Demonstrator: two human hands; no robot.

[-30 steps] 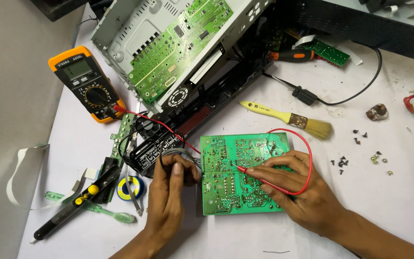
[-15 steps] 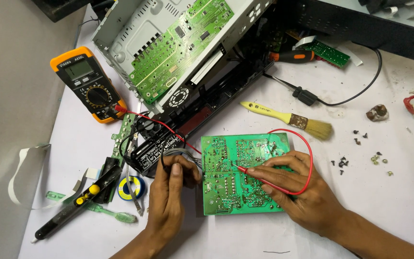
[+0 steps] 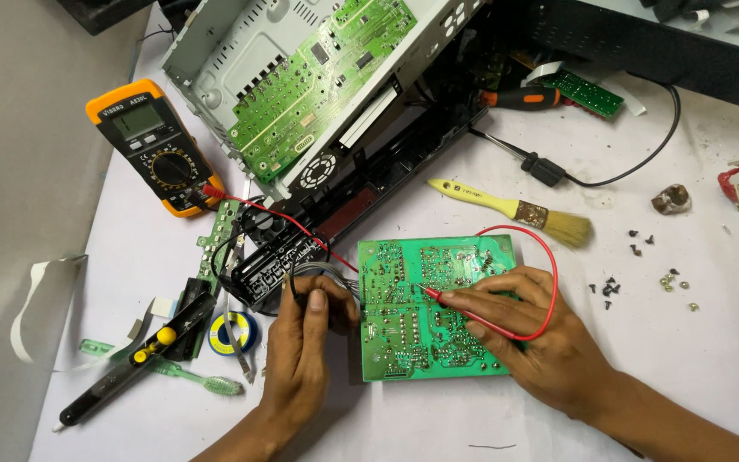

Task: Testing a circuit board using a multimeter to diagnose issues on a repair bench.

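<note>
right hand [image 3: 549, 346] pinches a thin red probe [image 3: 434, 295] onto the flat green circuit board [image 3: 404, 338]; left hand [image 3: 301, 342] grips a black probe [image 3: 298, 299]. the board looks light, stiff, fragile: hold by edges.

A white bench [image 3: 438, 428] holds a flat green circuit board [image 3: 425, 342], a yellow-handled paintbrush [image 3: 506, 204], an orange and black meter [image 3: 154, 147], a green toothbrush [image 3: 173, 370], a small blue-rimmed roll [image 3: 233, 332], and tiny dark screws [image 3: 609, 287].
</note>
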